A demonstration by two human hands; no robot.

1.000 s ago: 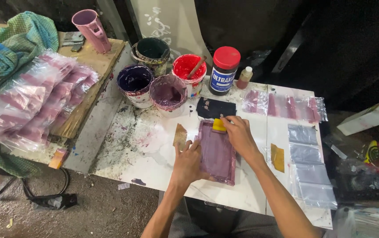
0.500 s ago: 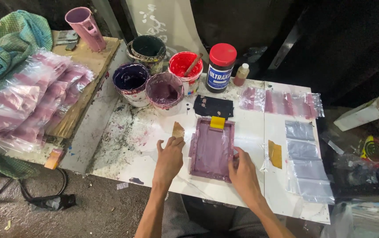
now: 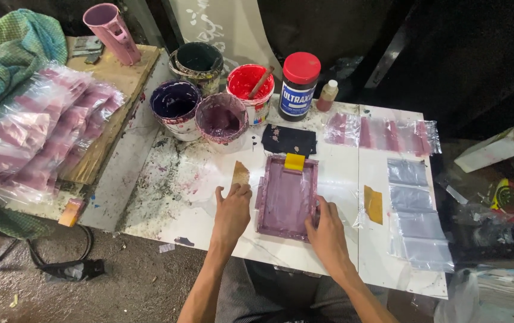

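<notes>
A small purple-stained printing screen frame (image 3: 286, 195) with a yellow tape tab lies flat on the white table (image 3: 173, 215). My right hand (image 3: 327, 228) grips its lower right corner. My left hand (image 3: 232, 210) rests flat on the table just left of the frame, fingers near a small tan squeegee card (image 3: 241, 173). A dark rag (image 3: 288, 139) lies just beyond the frame.
Paint tubs stand at the back: dark purple (image 3: 175, 109), mauve (image 3: 221, 118), red with a stick (image 3: 251, 91), dark green (image 3: 196, 63), plus a red-lidded jar (image 3: 299, 86). Printed plastic bags (image 3: 35, 137) pile on the left; clear bags (image 3: 415, 215) line the right side.
My right hand came down from the frame's top to its lower right corner. My left hand slid off the frame onto the table at its left.
</notes>
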